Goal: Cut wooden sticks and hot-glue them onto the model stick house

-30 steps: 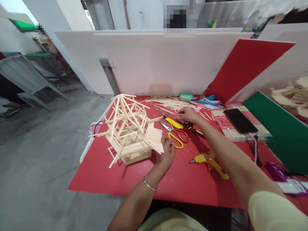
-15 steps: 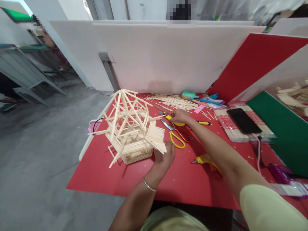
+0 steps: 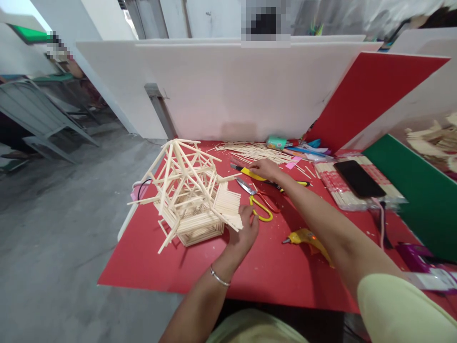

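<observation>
A pale wooden-stick model [image 3: 185,190] with an open, pointed roof frame stands on the red tabletop [image 3: 143,267]. My left hand [image 3: 244,231] is at its right side, fingers bent round the edge of a slatted stick panel [image 3: 228,205] that hides part of the palm. Farther back, my right hand [image 3: 266,169] pinches a yellow and black utility knife [image 3: 247,171] lying on the table. Just in front of that knife lie scissors [image 3: 262,209] with one red and one yellow handle. A yellow glue gun [image 3: 302,237] rests below my right forearm.
Loose sticks [image 3: 253,151] lie along the back, near a green roll [image 3: 276,142]. A phone [image 3: 359,178] with a cable sits on bagged sticks [image 3: 330,183] at right. White boards [image 3: 228,85] stand behind the table; a green board [image 3: 410,186] leans at right.
The view has shifted slightly. My left hand's fingers have lifted and bent more at the panel edge. My right hand stays at the utility knife, whose blade end shows more.
</observation>
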The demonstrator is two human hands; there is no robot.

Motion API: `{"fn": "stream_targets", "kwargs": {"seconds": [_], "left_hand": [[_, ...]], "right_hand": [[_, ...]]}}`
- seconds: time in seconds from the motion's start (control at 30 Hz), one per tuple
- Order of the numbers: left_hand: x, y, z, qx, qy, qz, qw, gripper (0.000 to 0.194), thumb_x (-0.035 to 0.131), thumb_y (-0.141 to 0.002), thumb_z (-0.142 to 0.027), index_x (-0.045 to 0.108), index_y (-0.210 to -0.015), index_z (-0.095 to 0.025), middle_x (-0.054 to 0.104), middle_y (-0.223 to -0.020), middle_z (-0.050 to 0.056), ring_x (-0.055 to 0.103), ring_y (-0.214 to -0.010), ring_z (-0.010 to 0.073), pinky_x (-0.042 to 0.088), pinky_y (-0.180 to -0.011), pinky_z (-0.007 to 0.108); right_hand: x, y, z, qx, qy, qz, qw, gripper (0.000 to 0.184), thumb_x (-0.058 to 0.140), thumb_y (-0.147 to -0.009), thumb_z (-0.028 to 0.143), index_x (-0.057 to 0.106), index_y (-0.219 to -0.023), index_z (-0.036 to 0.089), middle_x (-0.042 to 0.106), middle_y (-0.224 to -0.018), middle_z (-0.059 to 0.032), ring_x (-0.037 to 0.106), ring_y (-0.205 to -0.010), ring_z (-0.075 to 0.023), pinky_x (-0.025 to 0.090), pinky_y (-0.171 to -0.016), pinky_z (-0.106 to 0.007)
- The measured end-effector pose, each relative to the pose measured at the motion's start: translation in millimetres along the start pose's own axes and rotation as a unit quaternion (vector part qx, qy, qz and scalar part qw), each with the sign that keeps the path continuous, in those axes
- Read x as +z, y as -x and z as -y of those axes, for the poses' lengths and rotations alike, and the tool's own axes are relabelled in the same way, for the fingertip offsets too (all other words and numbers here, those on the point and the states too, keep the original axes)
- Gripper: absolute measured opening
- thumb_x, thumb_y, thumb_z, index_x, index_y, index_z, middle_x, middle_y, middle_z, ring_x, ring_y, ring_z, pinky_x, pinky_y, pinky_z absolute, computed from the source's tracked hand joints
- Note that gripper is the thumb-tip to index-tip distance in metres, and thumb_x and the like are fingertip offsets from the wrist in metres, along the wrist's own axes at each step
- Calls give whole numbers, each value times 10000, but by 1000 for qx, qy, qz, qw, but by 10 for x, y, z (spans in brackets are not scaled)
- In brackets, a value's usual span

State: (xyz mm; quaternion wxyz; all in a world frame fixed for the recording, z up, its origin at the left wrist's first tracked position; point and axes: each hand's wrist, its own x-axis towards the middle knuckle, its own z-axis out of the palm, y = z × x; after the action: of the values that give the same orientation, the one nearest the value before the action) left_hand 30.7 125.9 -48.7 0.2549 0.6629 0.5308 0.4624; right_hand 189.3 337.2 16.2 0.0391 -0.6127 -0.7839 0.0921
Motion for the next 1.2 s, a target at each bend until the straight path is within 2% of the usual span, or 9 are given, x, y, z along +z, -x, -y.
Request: {"fn": "stream_targets", "kwargs": {"seconds": [0.07,0.17,0.27,0.4,0.6,0.8,0.87,0.97,1.2], "left_hand": [[7,-10,-15,1,30,1,1000,429,640,-821,-159,607,-1243,-230,629,-1160,106,585,-1082,255,487,-936,422],[27,-17,-26,-34,104,3,994,513,626,-842,-189,533,-1344,-244,584,-1239,110,599,-1012,219,533,-780,338],[32,-20,-55,-66,151,14,986,410,613,-854,-184,586,-1261,-221,595,-1143,92,603,-883,170,508,-650,258],[1,-31,-122,-57,150,25,987,275,616,-842,-141,649,-1112,-182,603,-1061,78,596,-804,139,503,-675,259],[-22,-41,-177,-56,128,28,990,210,612,-826,-99,676,-1011,-176,621,-1048,84,604,-819,150,518,-718,283],[-11,-40,-169,-46,132,18,990,196,607,-828,-89,680,-984,-184,631,-1039,84,611,-862,164,524,-764,301],[-5,-39,-158,-48,128,19,990,186,612,-828,-101,683,-979,-182,636,-1027,84,615,-863,168,522,-759,303],[0,-34,-145,-56,119,33,991,165,614,-828,-118,689,-959,-185,655,-998,76,622,-847,171,516,-740,303],[2,-22,-180,-44,101,42,993,136,613,-838,-130,708,-921,-180,688,-920,62,629,-817,172,498,-714,296]], "right_hand": [[-18,27,-74,2,-5,-11,1000,384,533,-886,516,747,-1124,304,755,-1082,-26,646,-936,-193,425,-746,-239],[-33,48,-205,11,-8,-23,1000,370,564,-876,506,754,-1099,280,758,-1065,-31,646,-913,-185,422,-729,-235],[-50,65,-341,22,-7,-32,999,352,594,-865,490,759,-1080,266,758,-1065,-27,648,-919,-183,426,-742,-233],[-94,130,-419,18,-4,-30,999,350,573,-878,463,760,-1076,242,760,-1046,-32,653,-904,-187,427,-732,-240],[-50,315,-93,-79,4,34,996,282,597,-871,451,755,-1053,305,764,-1026,8,660,-911,-164,417,-729,-217],[153,426,231,-97,74,45,992,258,562,-919,388,753,-963,220,734,-1051,-118,644,-1050,-256,440,-891,-327],[204,425,259,-93,95,47,990,282,546,-946,386,725,-997,174,708,-1077,-134,634,-1068,-253,455,-937,-380],[243,403,254,-88,115,52,988,322,570,-954,413,643,-1145,164,646,-1190,-100,618,-1076,-214,499,-955,-432],[242,310,234,-75,117,69,988,345,590,-950,394,602,-1217,175,608,-1251,-97,615,-1076,-206,533,-927,-423]]}}
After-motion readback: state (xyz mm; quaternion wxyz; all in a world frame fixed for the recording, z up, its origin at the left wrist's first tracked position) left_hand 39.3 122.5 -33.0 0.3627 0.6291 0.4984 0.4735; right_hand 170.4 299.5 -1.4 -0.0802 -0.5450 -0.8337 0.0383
